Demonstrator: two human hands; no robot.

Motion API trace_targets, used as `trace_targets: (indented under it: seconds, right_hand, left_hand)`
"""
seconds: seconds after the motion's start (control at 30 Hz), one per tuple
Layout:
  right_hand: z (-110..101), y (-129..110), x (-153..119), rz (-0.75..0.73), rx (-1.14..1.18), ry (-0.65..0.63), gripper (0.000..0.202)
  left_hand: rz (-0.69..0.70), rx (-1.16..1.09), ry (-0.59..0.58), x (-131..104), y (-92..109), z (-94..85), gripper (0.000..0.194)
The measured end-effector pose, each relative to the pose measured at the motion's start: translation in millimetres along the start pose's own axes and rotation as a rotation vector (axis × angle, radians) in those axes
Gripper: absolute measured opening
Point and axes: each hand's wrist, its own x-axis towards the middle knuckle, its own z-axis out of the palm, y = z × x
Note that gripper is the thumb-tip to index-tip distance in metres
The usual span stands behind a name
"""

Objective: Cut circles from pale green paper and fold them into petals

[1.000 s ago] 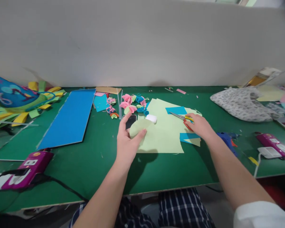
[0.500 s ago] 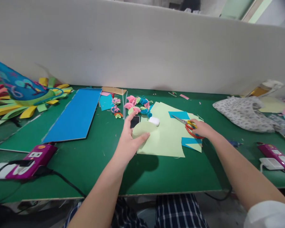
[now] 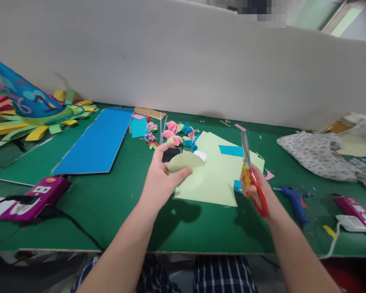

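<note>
Left hand (image 3: 158,179) pinches pale green paper (image 3: 184,162), upper edge rounded. Right hand (image 3: 264,188), apart, grips scissors (image 3: 247,163): metal blades upward, red and yellow handles.

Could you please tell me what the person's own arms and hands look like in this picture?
The left hand and right hand are ungloved, and no ring shows on either. Both forearms are bare, with no watch, bracelet or marking visible; no sleeve reaches into view.
</note>
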Motion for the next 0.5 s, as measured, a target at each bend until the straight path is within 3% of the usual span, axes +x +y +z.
trace_targets:
  seconds: [0.1,0.2,0.3,0.5]
  right_hand:
    - [47,-6,-39,-0.119,0.328,-0.119,0.092]
    - [79,-14,-62,-0.055,0.363,-0.189,0.090]
    - [88,-18,-71,0.017,0.313,-0.258,0.098]
    - [82,-25,-75,0.050,0.198,-0.357,0.111]
  left_hand:
    - [0.053,0.000,0.008,-8,7,5.0,0.069]
    - [0.068,0.006,0.016,-16,12,7.3,0.070]
    - [0.098,0.067,0.031,-20,13,5.5,0.075]
    - [0.234,0.237,0.076,-23,13,1.0,0.079]
